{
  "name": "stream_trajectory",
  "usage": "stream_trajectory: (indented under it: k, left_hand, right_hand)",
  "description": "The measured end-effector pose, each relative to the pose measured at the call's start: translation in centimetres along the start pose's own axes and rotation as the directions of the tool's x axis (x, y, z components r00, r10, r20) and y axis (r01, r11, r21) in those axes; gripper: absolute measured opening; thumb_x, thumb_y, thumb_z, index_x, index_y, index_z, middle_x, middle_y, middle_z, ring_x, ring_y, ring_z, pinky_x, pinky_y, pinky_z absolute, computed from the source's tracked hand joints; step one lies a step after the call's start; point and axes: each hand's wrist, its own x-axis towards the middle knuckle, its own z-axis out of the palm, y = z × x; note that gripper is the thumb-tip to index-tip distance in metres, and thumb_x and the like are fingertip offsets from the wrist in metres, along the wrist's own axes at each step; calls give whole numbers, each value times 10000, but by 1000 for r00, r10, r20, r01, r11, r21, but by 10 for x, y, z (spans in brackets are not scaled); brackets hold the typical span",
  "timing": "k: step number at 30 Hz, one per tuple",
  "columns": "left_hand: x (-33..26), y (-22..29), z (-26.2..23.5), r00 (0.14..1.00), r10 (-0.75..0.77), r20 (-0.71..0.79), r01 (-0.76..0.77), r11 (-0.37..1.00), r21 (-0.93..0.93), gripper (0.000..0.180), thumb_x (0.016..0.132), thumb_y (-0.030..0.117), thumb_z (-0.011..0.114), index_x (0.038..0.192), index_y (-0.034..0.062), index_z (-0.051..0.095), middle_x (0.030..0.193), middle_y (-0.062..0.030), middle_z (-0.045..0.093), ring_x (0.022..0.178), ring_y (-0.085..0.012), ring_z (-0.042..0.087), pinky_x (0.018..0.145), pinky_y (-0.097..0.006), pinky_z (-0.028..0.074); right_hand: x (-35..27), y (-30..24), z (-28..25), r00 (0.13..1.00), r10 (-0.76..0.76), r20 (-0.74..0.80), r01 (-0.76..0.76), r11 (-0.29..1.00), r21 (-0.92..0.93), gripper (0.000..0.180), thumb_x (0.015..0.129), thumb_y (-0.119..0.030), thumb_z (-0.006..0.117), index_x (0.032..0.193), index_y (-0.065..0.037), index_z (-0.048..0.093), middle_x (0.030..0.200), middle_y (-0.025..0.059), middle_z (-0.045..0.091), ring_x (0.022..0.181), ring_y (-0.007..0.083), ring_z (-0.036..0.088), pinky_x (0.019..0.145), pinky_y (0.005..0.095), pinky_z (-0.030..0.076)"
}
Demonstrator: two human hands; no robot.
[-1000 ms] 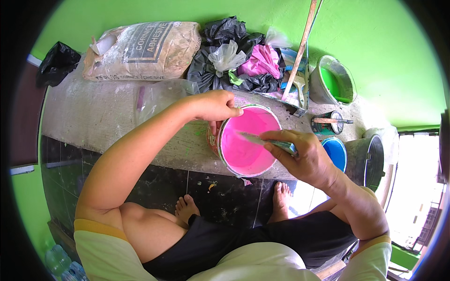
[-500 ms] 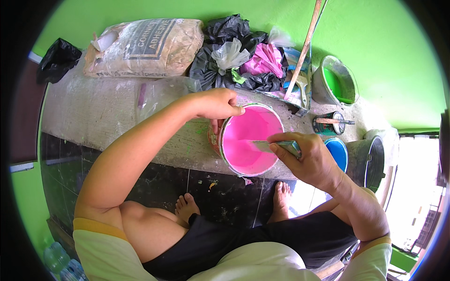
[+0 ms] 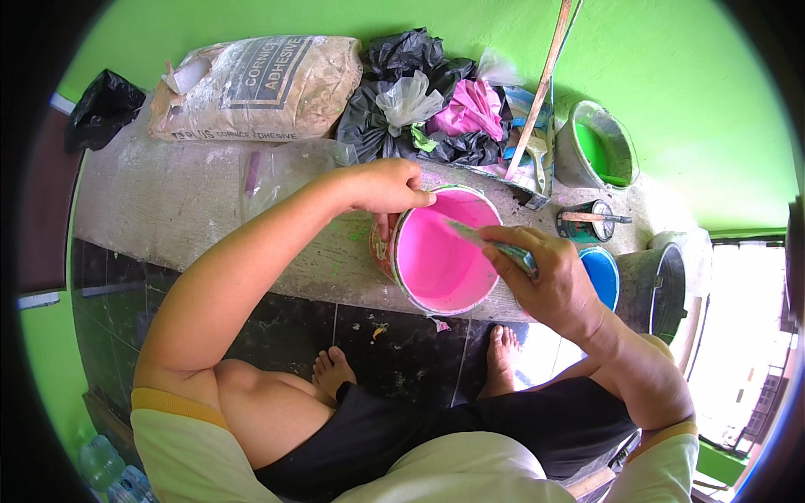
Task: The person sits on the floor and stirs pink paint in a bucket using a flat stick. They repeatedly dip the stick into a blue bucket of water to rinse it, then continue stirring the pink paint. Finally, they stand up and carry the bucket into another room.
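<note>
A round bucket of pink paint stands tilted toward me at the front edge of the ledge. My left hand grips its far left rim, with the thumb over the edge and fingers against the outer wall. In my closed right hand is a flat, paint-smeared stick, its surface streaked white and green. The stick's far end points over the bucket's opening, blurred by motion; I cannot tell whether it touches the paint.
Behind lie a paper sack, black plastic bags and a paint tray holding a brush and a long wooden handle. On the right stand a green paint bucket, a small can, a blue-lined container and a dark bucket.
The stick's far end has swung up and toward the far side of the pink bucket. My right hand has turned slightly, while my left hand keeps its hold on the rim.
</note>
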Motion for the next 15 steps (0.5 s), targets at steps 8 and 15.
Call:
stream_trajectory:
  k: [8, 15]
  left_hand:
    - [1, -8, -1, 1000, 5, -8, -6, 999, -41, 409, 1068, 366, 664, 992, -10, 520, 860, -114, 655, 654, -223, 738, 558, -382, 656]
    - [2, -7, -2, 1000, -7, -8, 7, 999, -49, 403, 1069, 354, 663, 986, -14, 521, 881, -128, 669, 660, -224, 738, 556, -389, 660]
  right_hand:
    - [-5, -13, -5, 968, 19, 251, -43, 995, 90, 203, 996, -129, 759, 1156, -5, 769, 963, 194, 784, 829, 323, 782, 736, 378, 598]
    - [0, 1, -11, 988, 63, 140, -54, 996, -67, 198, 987, -122, 759, 1136, 9, 757, 982, 211, 779, 867, 353, 779, 751, 394, 601]
